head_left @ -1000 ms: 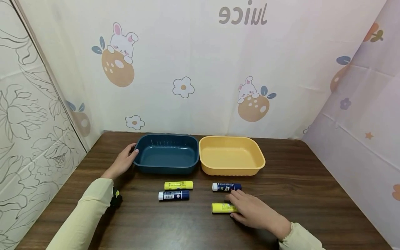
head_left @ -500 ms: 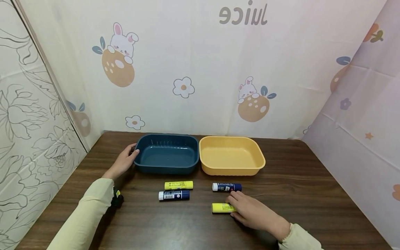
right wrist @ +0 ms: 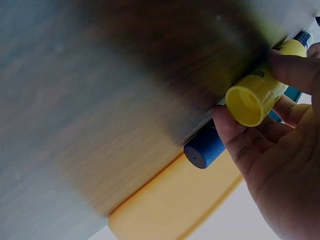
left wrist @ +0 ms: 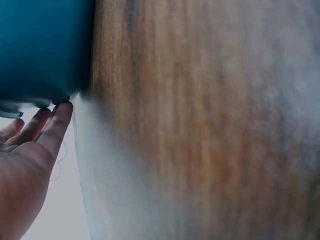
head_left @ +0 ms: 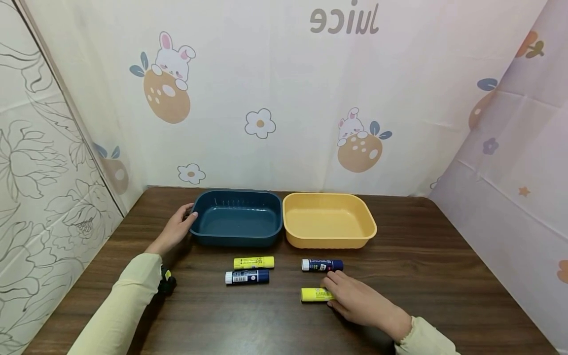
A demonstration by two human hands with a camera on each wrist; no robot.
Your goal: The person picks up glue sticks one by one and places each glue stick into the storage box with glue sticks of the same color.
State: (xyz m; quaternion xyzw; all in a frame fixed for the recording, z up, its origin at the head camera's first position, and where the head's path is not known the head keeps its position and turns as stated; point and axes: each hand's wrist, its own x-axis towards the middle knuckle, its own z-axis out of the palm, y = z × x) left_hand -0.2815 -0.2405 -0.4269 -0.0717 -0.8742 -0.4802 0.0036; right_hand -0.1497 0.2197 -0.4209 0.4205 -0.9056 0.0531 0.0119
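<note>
In the head view my left hand rests at the left end of a dark blue plastic bin. The left wrist view shows its fingers fairly straight, fingertips against the bin's outer wall. My right hand holds the right end of a yellow glue stick lying crosswise on the table. Thumb and fingers sit on either side of the yellow glue stick in the right wrist view, its hollow end facing the camera. Just beyond that hand lies a navy glue stick with a white end.
A yellow bin stands right beside the blue one. In front of the blue bin lie another yellow glue stick and a second navy glue stick. Behind the wooden table hangs a printed curtain.
</note>
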